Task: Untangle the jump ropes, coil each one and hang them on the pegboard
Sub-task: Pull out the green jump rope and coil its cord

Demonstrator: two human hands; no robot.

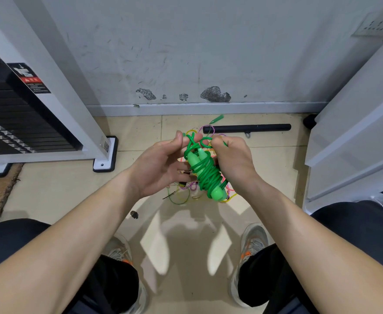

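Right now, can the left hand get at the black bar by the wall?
Probably, once freed: the left hand pinches a loop of the green jump rope, which the right hand also grips. The black bar lies uncovered beyond them, only a purple cord looped at its left end.

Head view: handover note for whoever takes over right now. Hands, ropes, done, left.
Left hand: pinches the top loop of the green jump rope.
Right hand: grips the same rope at its upper end.
Green jump rope: wound in a bundle round its handles, held above the floor.
Other ropes: yellow, pink and purple, tangled on the floor beneath the hands.
Done: green one is free and mostly coiled.
Left: secure its end and hang it, then untangle, coil and hang the others. The pegboard is not in view.
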